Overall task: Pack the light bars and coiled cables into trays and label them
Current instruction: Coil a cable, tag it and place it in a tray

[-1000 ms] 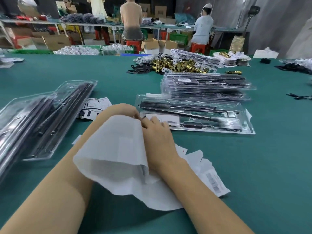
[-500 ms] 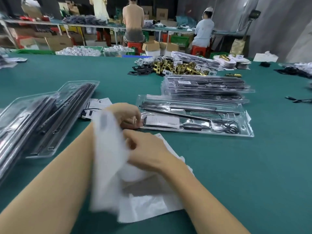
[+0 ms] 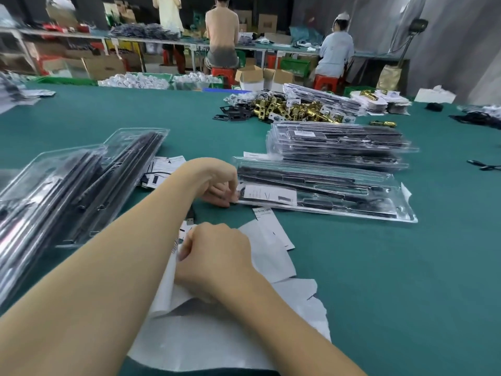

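Note:
A clear plastic tray [image 3: 401, 215] with black light bars, a coiled cable and a white label [image 3: 268, 194] lies in front of me on the green table. My left hand [image 3: 217, 183] has curled fingers touching the tray's near left corner; I cannot tell what it holds. My right hand [image 3: 217, 256] pinches the edge of white label backing sheets [image 3: 222, 332] lying near me. A stack of packed trays [image 3: 339, 145] stands just behind the open tray. A black USB plug [image 3: 191, 216] lies between my hands.
Trays of black light bars [image 3: 81, 185] lie at the left, with printed cards [image 3: 162, 169] beside them. Brass hardware [image 3: 292, 108] and more packs sit farther back. Loose cables [image 3: 485, 166] lie at the right. People sit at a bench beyond.
My left hand let go of the white sheet and moved forward to the tray's left corner. The lifted sheet dropped flat onto the table, and my right hand came back to it.

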The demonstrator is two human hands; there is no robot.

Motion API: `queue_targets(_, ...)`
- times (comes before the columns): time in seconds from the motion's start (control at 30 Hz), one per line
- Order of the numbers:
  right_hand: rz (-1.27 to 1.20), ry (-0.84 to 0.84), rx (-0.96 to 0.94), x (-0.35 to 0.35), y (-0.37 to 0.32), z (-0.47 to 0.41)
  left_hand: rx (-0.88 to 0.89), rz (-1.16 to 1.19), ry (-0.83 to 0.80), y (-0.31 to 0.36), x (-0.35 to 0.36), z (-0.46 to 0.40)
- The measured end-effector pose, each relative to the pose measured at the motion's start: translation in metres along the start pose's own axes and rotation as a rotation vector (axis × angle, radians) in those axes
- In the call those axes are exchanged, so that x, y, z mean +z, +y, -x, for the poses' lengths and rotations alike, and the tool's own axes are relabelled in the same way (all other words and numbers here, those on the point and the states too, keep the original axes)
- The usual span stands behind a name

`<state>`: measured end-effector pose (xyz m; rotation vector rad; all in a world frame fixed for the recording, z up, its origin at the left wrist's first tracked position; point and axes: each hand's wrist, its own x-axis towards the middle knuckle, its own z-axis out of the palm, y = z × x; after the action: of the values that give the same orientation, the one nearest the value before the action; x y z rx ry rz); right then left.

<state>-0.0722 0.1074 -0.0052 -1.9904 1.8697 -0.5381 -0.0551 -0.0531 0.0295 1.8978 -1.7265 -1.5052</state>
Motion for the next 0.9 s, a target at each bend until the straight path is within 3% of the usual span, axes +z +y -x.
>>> queue_targets(0.13, 0.064, -0.037, 0.003, -0.001, -0.007, -0.001, -0.016, -0.08, 0.019, 0.01, 0.003, 0.005)
queue_targets(0.2, 0.062, -0.137, -0.001, -0.009, -0.008, -0.002, 0.0, -0.085, 0.047, 0.009, 0.006, 0.007)
queue_targets(0.27, -0.177, -0.316, -0.007, -0.022, 0.003, -0.006, 0.022, -0.041, 0.061, 0.005, 0.008, 0.006)
queue_targets(0.37, -0.741, -0.663, 0.064, -0.054, 0.034, -0.003, 0.061, 0.074, 0.068, -0.005, 0.008, 0.004)
queue_targets(0.43, -0.881, -0.607, 0.062, -0.076, 0.054, -0.001, 0.066, 0.115, 0.063, -0.009, 0.008, 0.005)
queue_targets(0.5, -0.994, -0.408, 0.089, -0.095, 0.071, -0.003, 0.065, 0.098, 0.055, -0.008, 0.008, 0.008)
queue_targets(0.6, -1.116, -0.295, 0.247, -0.111, 0.092, -0.004, 0.057, 0.062, 0.072, -0.005, 0.009, 0.008)
queue_targets(0.7, -0.881, -0.18, 0.324, -0.106, 0.105, -0.009, 0.042, 0.033, 0.082, -0.004, 0.013, 0.009)
queue_targets(0.8, -0.176, 0.277, 0.249, -0.096, 0.117, -0.02, 0.048, 0.024, 0.1, -0.003, 0.014, 0.011)
queue_targets(0.83, 0.023, 0.352, 0.209, -0.092, 0.118, -0.022, 0.059, 0.019, 0.113, -0.004, 0.015, 0.012)
queue_targets(0.9, 0.141, 0.356, 0.111, -0.083, 0.121, -0.024, 0.093, 0.01, 0.143, -0.007, 0.016, 0.014)
